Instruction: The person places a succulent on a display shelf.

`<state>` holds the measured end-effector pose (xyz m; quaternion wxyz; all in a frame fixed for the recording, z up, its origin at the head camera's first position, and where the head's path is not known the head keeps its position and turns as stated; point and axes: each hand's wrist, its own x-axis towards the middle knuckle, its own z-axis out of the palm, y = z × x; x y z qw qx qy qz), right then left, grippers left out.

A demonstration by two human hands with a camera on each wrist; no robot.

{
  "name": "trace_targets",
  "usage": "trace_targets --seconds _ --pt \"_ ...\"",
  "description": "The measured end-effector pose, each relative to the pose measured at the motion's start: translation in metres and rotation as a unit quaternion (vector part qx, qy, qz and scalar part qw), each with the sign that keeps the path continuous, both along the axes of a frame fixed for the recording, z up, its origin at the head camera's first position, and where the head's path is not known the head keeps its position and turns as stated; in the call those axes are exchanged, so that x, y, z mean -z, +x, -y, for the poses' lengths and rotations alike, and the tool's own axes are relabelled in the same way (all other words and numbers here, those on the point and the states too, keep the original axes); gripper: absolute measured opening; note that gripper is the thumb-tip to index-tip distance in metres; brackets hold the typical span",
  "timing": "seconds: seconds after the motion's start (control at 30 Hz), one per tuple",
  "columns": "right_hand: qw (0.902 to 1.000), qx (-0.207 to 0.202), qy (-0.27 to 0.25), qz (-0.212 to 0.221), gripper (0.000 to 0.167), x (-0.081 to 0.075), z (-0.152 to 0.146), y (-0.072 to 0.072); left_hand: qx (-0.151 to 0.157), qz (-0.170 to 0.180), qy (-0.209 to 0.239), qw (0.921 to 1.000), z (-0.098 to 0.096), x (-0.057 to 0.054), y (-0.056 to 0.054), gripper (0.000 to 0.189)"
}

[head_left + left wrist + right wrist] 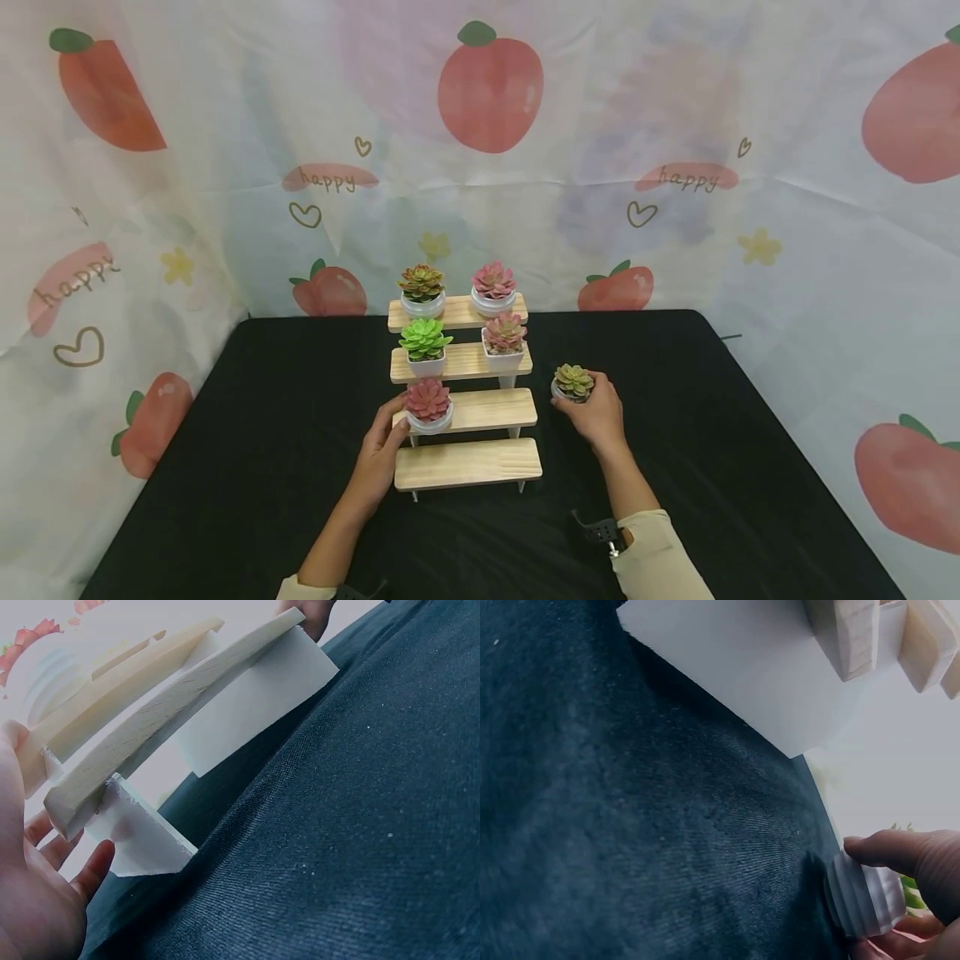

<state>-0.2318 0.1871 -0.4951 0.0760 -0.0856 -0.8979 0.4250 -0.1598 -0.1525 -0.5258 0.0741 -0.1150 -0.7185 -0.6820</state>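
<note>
My left hand (pixel 380 450) is at the left end of the third step of a wooden tiered stand (pixel 468 463), beside a dark pink succulent in a round white pot (pixel 428 406). In the left wrist view, its thumb lies by the step's end, with the other fingers spread below. Right of the stand, my right hand (pixel 600 413) holds a yellow-green succulent in a ribbed white pot (pixel 861 892). The thumb lies along one side of the pot and the fingers curl round the other, close to the black cloth.
On the top step stand a brownish-green succulent (pixel 422 287) and a pink succulent (pixel 493 286). Below them are a bright green succulent (pixel 426 342) and a dusty pink one (pixel 504 340) in square pots. A black cloth (pixel 720 433) covers the table before a fruit-print curtain (pixel 525 208).
</note>
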Motion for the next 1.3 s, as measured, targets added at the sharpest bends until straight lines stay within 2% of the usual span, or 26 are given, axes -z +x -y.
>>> trace_targets --seconds 0.53,0.83,1.3 --pt "0.9996 0.018 0.012 -0.019 0.076 0.012 -0.003 -0.003 0.001 0.004 -0.002 1.0 -0.001 0.0 0.001 0.037" --pt "0.9985 0.028 0.003 -0.047 0.075 0.003 -0.003 -0.001 0.001 -0.002 0.0 1.0 -0.001 0.001 0.0 0.037" --pt "0.9982 0.023 -0.001 -0.055 0.075 -0.01 -0.003 0.009 0.002 -0.004 0.0 1.0 -0.001 0.001 0.0 0.038"
